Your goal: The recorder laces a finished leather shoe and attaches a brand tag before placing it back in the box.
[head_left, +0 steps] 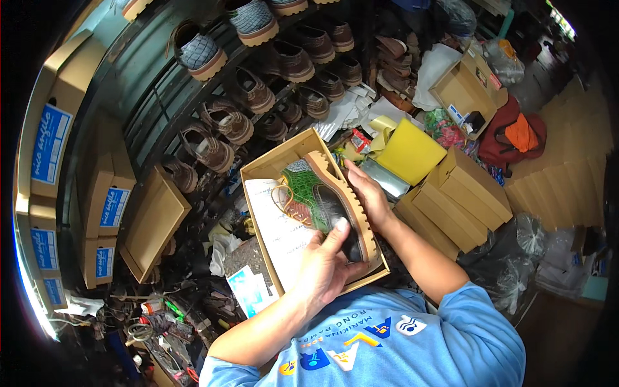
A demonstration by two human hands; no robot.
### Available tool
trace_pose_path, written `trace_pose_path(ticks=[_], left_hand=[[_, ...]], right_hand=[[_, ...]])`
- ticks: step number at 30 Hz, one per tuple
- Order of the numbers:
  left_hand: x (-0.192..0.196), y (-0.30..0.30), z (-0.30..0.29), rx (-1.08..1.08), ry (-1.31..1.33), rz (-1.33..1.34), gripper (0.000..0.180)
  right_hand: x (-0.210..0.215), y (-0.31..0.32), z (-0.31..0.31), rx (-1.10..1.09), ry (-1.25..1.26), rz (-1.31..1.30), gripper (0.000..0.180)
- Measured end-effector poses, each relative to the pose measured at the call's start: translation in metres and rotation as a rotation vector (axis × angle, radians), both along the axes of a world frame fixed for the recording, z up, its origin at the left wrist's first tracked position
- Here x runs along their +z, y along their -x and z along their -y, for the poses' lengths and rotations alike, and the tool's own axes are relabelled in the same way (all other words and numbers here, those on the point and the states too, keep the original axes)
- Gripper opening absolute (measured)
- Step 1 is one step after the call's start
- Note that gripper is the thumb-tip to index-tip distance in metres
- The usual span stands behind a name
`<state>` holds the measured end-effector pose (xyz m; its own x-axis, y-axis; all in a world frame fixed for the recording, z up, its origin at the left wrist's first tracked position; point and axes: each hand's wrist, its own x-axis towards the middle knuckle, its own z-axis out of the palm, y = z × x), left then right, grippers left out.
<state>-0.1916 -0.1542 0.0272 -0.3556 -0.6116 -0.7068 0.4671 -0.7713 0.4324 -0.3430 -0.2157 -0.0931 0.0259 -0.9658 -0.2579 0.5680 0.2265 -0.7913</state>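
A crowded shoe workshop: a dark slatted rack (164, 97) runs along the far left, its tiers filled with brown shoes (258, 90) standing in rows. No bare bench surface shows; the ground below the rack is covered with paper scraps, tools and small bottles (167, 316).

At the centre an open cardboard shoe box (261, 169) sits tilted in front of the person, lined with white paper (277, 226). A shoe (322, 200) with a green textured upper, dark heel part and tan ridged sole lies on its side within the box, along the right wall, toe toward the box's far corner.

The left hand (325, 267) is closed over the heel end of the shoe, thumb on the dark upper and fingers wrapped beneath, at the box's near right corner. The right hand (366, 193) is laid flat against the sole from outside the right wall, fingers extended; it presses rather than clenches.

Just right of the box stand stacked closed cardboard boxes (467, 193), with a yellow sheet (409, 153) beyond them. A loose box lid (155, 222) lies left of the box, near the rack's foot. Labelled boxes (97, 193) are stacked at the far left edge.

Open room for movement is slight: the box is hemmed on both sides, and only the space above it is free.
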Motion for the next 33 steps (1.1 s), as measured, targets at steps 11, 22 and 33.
trace_pose_path(ticks=[11,22,33], left_hand=[[-0.016,0.003,-0.012,-0.037,0.152,0.022,0.053],[0.023,-0.1,0.013,-0.383,0.83,0.765,0.032],[-0.028,-0.279,0.209,-0.331,0.447,2.077,0.062]], right_hand=[[0.04,0.002,-0.026,-0.02,-0.024,-0.029,0.062],[0.038,-0.001,-0.055,0.0,0.118,-0.366,0.062],[0.024,0.002,-0.053,0.084,0.216,-0.413,0.064]])
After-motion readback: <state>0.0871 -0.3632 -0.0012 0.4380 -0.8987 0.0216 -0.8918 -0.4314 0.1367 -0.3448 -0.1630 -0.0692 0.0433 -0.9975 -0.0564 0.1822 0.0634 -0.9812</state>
